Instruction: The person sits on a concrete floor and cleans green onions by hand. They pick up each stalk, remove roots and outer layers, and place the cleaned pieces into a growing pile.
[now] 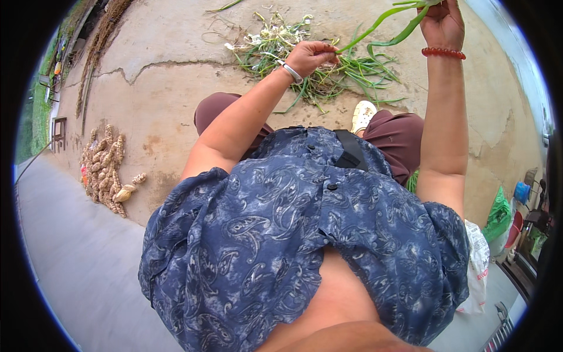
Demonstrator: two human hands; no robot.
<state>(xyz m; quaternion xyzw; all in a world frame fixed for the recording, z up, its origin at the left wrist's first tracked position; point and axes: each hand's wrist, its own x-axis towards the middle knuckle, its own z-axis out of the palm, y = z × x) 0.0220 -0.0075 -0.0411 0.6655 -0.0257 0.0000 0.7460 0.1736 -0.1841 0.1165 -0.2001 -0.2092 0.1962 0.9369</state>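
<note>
A green onion (pixel 382 22) with long hollow leaves stretches between my two hands. My left hand (pixel 310 58), with a silver bangle at the wrist, pinches the tip of one leaf between thumb and fingers. At the top edge my right hand (pixel 443 22), above a red bead bracelet, grips the onion's pale end, which is partly cut off by the frame. A second leaf droops in a bend between the hands. Below and behind my left hand, a heap of green onion leaves, roots and pale skins (pixel 281 48) lies on the concrete.
Cracked concrete (pixel 171 97) surrounds the heap. A pile of what look like corn cobs (pixel 103 171) lies at left, near a small stool (pixel 58 130). Dry stalks (pixel 99 42) lie at upper left. A white woven sack (pixel 477 264) and a green bag (pixel 498 215) are at right.
</note>
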